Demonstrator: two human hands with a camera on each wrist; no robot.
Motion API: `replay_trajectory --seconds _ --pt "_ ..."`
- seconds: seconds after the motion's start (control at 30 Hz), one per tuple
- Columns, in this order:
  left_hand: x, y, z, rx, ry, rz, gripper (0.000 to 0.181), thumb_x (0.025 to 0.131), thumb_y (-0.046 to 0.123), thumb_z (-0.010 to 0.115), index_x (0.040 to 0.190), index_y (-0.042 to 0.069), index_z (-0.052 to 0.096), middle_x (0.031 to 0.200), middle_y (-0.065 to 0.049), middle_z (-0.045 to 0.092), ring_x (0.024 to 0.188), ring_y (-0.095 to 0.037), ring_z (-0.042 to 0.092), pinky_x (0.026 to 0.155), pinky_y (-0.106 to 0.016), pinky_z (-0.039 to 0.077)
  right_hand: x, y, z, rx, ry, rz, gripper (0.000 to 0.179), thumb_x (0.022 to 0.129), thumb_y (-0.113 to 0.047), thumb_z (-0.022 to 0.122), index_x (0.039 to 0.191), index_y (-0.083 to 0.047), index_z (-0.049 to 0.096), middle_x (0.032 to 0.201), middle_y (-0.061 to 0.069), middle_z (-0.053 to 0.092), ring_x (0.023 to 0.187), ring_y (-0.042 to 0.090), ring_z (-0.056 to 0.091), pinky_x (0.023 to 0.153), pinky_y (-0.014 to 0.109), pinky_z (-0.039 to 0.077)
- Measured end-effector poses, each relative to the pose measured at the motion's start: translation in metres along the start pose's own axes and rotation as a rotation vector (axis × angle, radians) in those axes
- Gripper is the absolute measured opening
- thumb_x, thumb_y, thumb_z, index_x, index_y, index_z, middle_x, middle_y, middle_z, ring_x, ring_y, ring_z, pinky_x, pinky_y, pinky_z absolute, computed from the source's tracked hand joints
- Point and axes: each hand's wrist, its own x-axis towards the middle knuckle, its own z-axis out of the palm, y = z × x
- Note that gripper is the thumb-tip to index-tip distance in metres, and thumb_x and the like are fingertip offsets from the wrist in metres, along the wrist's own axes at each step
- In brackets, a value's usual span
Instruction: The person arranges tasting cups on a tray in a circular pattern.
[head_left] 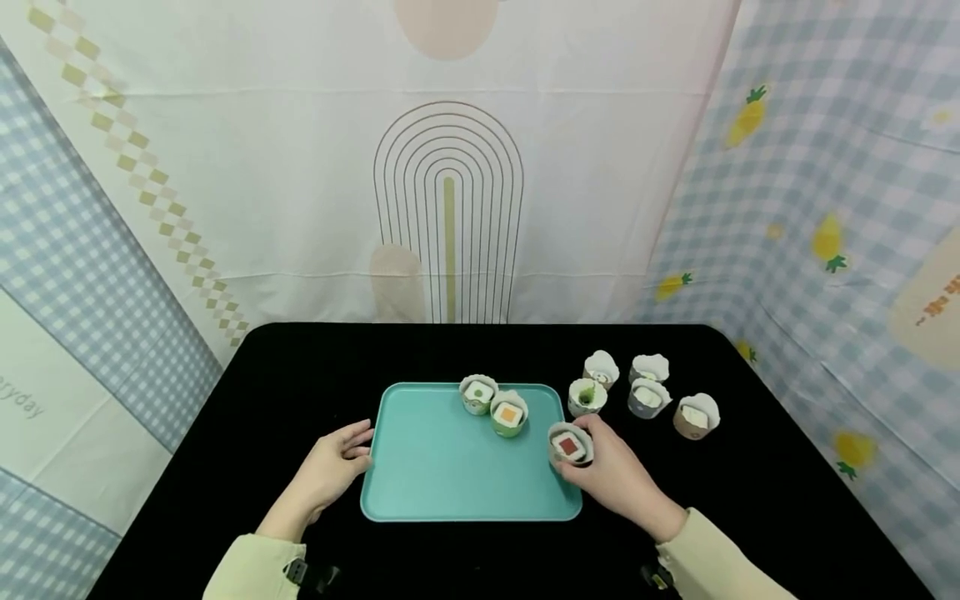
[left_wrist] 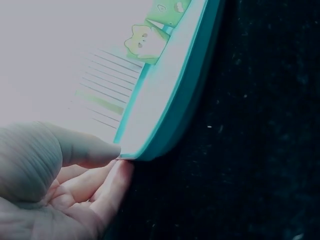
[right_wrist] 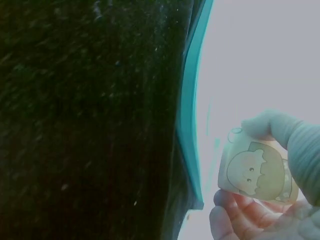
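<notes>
My right hand (head_left: 611, 472) grips a paper baking cup (head_left: 570, 442) over the right side of a turquoise tray (head_left: 450, 479). Inside that cup sits a white piece with a red square on top. In the right wrist view a cartoon face shows on the cup (right_wrist: 255, 172), between thumb and fingers. At the tray's left edge, my left hand (head_left: 330, 467) pinches the rim; the left wrist view shows the thumb on one side and fingers on the other. Two green cups stand at the tray's back, one with a green-dotted white piece (head_left: 478, 395), one with an orange-centred piece (head_left: 509, 414).
Right of the tray, several more cups stand on the black table (head_left: 300, 375): one with a green filling (head_left: 587, 397), a grey one (head_left: 648, 397) and a brown one (head_left: 696, 416) among them. Behind the table hangs a patterned cloth (head_left: 300, 167).
</notes>
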Motion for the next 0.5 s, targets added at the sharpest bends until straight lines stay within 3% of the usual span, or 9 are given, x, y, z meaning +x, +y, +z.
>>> replay_trajectory --seconds 0.23,0.5 --pt "0.0 -0.002 -0.004 -0.074 -0.017 -0.018 0.06 0.091 -0.001 0.062 0.147 0.003 0.039 0.141 -0.016 0.05 0.111 -0.027 0.06 0.087 -0.034 0.052 0.008 -0.006 0.01 0.002 -0.038 0.001 0.053 0.08 -0.019 0.081 0.123 -0.01 0.052 0.107 0.007 0.057 0.087 0.014 0.057 0.071 0.034 0.049" --pt "0.002 -0.007 -0.006 -0.157 -0.07 -0.037 0.07 0.088 0.0 0.067 0.15 0.004 0.033 0.143 -0.017 0.047 0.107 -0.024 0.062 0.086 -0.036 0.053 0.013 -0.008 0.017 -0.004 -0.047 -0.002 0.05 0.079 -0.018 0.082 0.119 -0.011 0.053 0.105 0.004 0.057 0.088 0.014 0.057 0.073 0.035 0.049"
